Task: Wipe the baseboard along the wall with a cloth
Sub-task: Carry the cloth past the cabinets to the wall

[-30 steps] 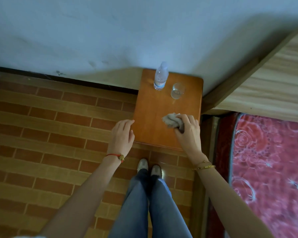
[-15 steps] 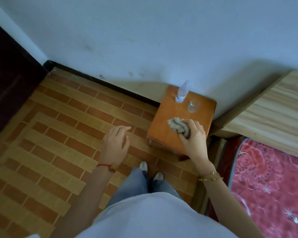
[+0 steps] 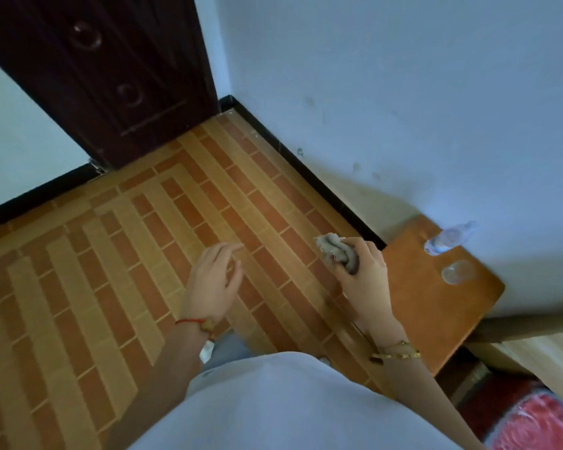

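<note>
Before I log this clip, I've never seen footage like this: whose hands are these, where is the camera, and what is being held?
The camera sits on a person's head, looking down at their own two hands above a brick-patterned floor. The right hand grips a bunched grey cloth. The left hand is open and holds nothing. A black baseboard runs along the foot of the pale wall, from the dark door to a small wooden table. On that table stand a plastic bottle and a clear glass.
</note>
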Demonstrator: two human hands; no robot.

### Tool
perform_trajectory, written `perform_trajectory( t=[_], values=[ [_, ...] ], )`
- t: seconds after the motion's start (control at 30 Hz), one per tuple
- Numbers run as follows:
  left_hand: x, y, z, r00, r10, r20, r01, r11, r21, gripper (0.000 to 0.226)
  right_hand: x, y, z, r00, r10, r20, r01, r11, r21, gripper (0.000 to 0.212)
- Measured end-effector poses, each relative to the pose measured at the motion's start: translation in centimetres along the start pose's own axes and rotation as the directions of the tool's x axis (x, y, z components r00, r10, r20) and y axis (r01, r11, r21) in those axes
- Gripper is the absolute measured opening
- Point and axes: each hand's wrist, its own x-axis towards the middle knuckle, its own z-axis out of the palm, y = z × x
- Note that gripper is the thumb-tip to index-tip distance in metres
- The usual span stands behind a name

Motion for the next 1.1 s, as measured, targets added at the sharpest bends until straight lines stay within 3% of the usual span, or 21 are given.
perform_trajectory(
  t=[0.27,0.4,0.77,1.0,1.1],
  values=[
    [-3.4,-12.7,-11.8,0.962,-0.212,-0.170,0.217,0.976,0.008,0.029,3.4,-13.2,13.5,0.969,-0.172,0.178,0.159,0.984,0.084,0.028],
    [-5.5,-18.6,-17.6,0.895,-0.376,-0.241,0.395,0.918,0.037,0.028,4.1,-20.4,20.3,0.928,-0.236,0.288,0.203,0.969,0.140,0.030],
    [-7.7,-30.9,-25.0,0.668,-0.627,-0.400,0.652,0.753,-0.090,0.025,7.6,-36.2,34.4,0.683,-0.508,0.525,0.450,0.859,0.245,0.033],
    [-3.5,-38.7,-29.5,0.545,-0.705,-0.454,0.731,0.665,-0.153,0.022,12.8,-46.1,44.2,0.587,-0.594,0.550,0.498,0.800,0.333,0.031],
    [-1.2,-42.2,-32.3,0.495,-0.711,-0.500,0.750,0.639,-0.168,0.019,16.0,-50.5,48.5,0.509,-0.650,0.564,0.557,0.749,0.360,0.030]
  ],
)
